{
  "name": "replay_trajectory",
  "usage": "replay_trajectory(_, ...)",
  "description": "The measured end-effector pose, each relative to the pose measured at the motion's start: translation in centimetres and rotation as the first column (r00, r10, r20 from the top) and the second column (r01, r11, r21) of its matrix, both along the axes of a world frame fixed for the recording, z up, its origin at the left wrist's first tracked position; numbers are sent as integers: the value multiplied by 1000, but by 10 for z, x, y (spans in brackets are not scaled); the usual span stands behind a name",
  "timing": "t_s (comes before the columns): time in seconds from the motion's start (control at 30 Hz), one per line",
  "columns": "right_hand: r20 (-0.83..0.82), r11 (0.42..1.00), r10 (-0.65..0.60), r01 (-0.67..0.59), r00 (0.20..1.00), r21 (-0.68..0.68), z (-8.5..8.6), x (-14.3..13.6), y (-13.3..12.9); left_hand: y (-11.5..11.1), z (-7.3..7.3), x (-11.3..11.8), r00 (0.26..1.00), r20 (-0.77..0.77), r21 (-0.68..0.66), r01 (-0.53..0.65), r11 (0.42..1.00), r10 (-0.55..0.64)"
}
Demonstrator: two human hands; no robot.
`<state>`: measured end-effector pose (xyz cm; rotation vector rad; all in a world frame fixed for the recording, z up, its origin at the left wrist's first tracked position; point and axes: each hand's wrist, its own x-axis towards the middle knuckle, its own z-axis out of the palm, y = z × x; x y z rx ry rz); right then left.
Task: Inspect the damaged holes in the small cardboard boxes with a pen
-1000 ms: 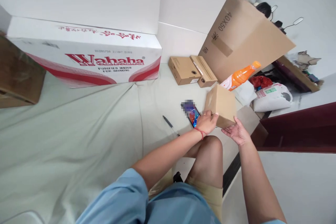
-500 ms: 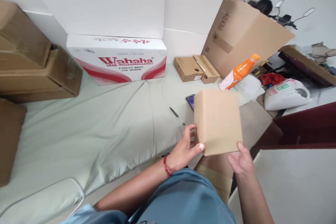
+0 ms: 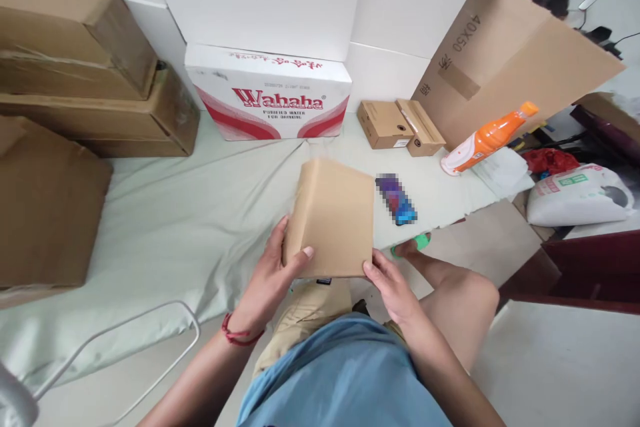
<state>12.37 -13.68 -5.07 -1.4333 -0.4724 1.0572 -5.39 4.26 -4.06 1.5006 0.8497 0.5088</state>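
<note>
Between my two hands a brown cardboard box (image 3: 336, 220) is held up in front of my body, over the near edge of the bench. My left hand (image 3: 273, 270) grips its left side, thumb on the front face and the fingers round the side. At the lower right corner my right hand (image 3: 393, 283) holds on with its thumb in front; its other fingers are partly hidden. To the right of the box lies a phone-like flat object (image 3: 396, 199), blurred into coloured squares.
A Wahaba-style white and red water carton (image 3: 273, 103) stands against the wall. Brown boxes (image 3: 55, 207) are stacked at left. Two small cartons (image 3: 383, 123), an orange bottle (image 3: 490, 137) and a large cardboard sheet (image 3: 520, 60) are at right. A white metal frame (image 3: 150, 307) is near left.
Both hands have carried the cardboard box to the left, and its face has turned slightly. The camera view has shifted, a bare leg now shows, and the pen is out of sight.
</note>
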Motion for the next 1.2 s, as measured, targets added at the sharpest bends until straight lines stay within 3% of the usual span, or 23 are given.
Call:
replay_trajectory(0.07,-37,996,-75,73,997,-43,-9,4,-9,-8,3,1,1000,-20,96,4,995,-2)
replay_trajectory(0.17,-95,983,-178,172,979,-70,-22,14,-14,-30,8,7,997,76,270,-32,962,11)
replay_trajectory(0.33,-159,993,-115,108,981,-52,-32,34,-3,-59,2,18,991,107,557,-122,821,75)
replay_trajectory(0.47,67,999,-4,7,998,-51,-31,48,10,-60,-7,21,993,102,691,-115,714,61)
replay_trajectory(0.57,317,993,56,-21,947,-112,-31,58,15,-58,-12,23,997,68,738,-75,671,36)
replay_trajectory(0.63,400,990,56,0,915,-139,-31,64,14,-57,-13,27,998,69,755,-60,653,13)
replay_trajectory(0.83,408,974,-80,159,910,-162,-21,77,-8,-53,-18,47,983,148,750,-39,660,-111)
replay_trajectory(1.03,405,910,-321,397,856,-117,-2,78,-22,-45,-33,59,963,204,730,-32,683,-174)
replay_trajectory(1.1,359,912,-369,409,857,-38,5,73,-20,-43,-38,58,946,269,695,-60,717,-182)
replay_trajectory(1.2,293,950,-309,311,905,40,15,65,-15,-38,-43,52,934,322,601,-74,796,-156)
